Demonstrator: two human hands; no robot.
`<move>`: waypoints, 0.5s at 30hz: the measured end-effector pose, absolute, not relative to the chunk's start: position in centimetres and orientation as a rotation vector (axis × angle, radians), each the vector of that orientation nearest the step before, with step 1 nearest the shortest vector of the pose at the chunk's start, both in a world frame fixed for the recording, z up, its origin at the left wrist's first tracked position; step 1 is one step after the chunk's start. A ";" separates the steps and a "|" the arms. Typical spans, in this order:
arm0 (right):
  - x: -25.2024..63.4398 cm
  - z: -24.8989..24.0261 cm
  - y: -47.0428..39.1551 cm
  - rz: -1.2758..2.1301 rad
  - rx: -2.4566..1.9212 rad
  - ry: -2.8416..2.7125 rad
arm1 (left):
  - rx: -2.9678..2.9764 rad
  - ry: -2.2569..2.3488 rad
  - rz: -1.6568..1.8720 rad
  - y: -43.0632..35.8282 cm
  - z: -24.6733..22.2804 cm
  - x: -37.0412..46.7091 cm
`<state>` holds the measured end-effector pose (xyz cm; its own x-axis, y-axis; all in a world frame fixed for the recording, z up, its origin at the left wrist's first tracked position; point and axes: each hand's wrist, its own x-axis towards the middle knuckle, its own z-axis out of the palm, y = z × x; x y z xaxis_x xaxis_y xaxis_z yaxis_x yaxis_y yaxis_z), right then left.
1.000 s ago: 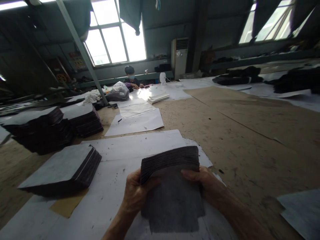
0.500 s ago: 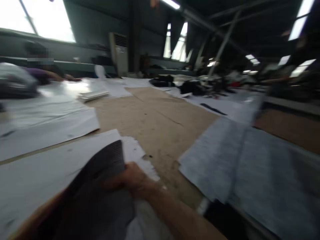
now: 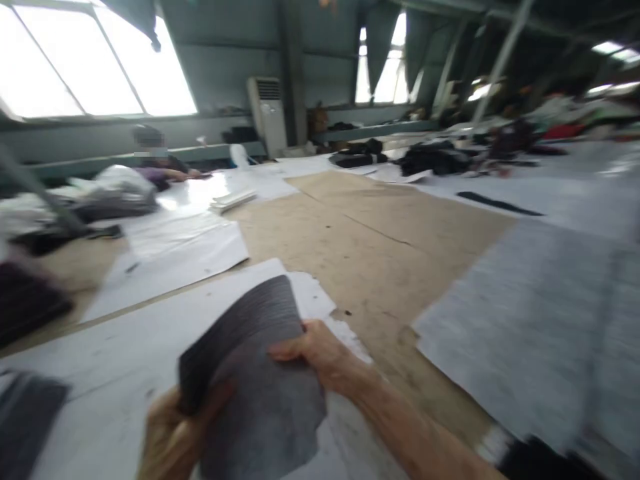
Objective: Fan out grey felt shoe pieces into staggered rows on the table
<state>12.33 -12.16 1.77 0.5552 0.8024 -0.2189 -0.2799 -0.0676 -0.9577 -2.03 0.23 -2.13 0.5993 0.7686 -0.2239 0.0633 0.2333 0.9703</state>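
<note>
A stack of dark grey fabric pieces [image 3: 265, 393] is held up between my two hands, its layered edges fanned along the top. My left hand [image 3: 175, 427] grips the stack's lower left edge, thumb across the front. On the right edge, my right hand [image 3: 315, 350] pinches the stack, its thumb lying on the front face and the other fingers behind. Beneath the stack lies white paper [image 3: 125, 347] spread on the table. The bottom of the stack is cut off by the frame.
More dark fabric stacks lie at the lower left [image 3: 30, 420]. Brown paper [image 3: 350, 233] covers the table's middle, with a grey-white sheet [image 3: 525, 320] to the right. Dark cloth heaps [image 3: 433, 159] sit farther back. Another person [image 3: 155, 160] works at the far left.
The view has swung left, so things appear farther right. My left hand and the stack have come more clearly into sight; both hands still hold the stack.
</note>
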 end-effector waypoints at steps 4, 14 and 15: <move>12.4 0.9 -12.2 0.692 -1.335 -0.720 | 0.919 0.669 0.453 -0.1 -0.4 -2.0; 12.8 1.6 -12.2 1.107 -1.341 -0.501 | 1.153 0.663 0.657 -0.3 -0.7 -1.9; 12.8 1.5 -12.2 0.965 -1.408 -0.551 | 1.152 0.660 0.655 -0.2 -0.7 -1.9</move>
<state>12.79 -12.21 1.54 0.5313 0.8193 -0.2156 -0.2301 -0.1054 -0.9674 -1.91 -0.24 -0.71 0.6409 0.7564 -0.1306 -0.1251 0.2708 0.9545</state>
